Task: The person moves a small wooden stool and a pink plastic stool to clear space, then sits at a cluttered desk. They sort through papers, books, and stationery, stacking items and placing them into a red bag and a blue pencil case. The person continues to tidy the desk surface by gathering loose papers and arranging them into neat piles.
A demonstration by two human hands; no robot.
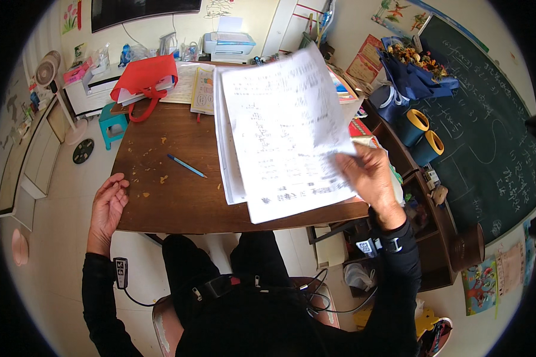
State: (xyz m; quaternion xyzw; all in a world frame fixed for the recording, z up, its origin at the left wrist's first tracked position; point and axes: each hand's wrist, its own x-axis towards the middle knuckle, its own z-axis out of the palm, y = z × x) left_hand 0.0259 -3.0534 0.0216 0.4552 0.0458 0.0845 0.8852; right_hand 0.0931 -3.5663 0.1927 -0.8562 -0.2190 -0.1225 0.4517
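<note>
My right hand (371, 178) grips the right edge of a printed paper sheet (290, 147), thumb on top. The sheet is tilted and partly blurred, its upper right part raised. Beneath its left side lies a stack of papers (233, 189) on the brown wooden desk (161, 209). My left hand (109, 203) rests by the desk's left edge, fingers loosely curled and holding nothing. A blue pen (186, 165) lies on the desk between that hand and the papers.
At the back left of the desk sit a red bag (145, 76) with papers and a yellow booklet (203, 91). Books (344, 87) are piled along the right side. A printer (229, 44) stands beyond, and a blackboard (482, 134) hangs at right. A teal stool (112, 125) is at left.
</note>
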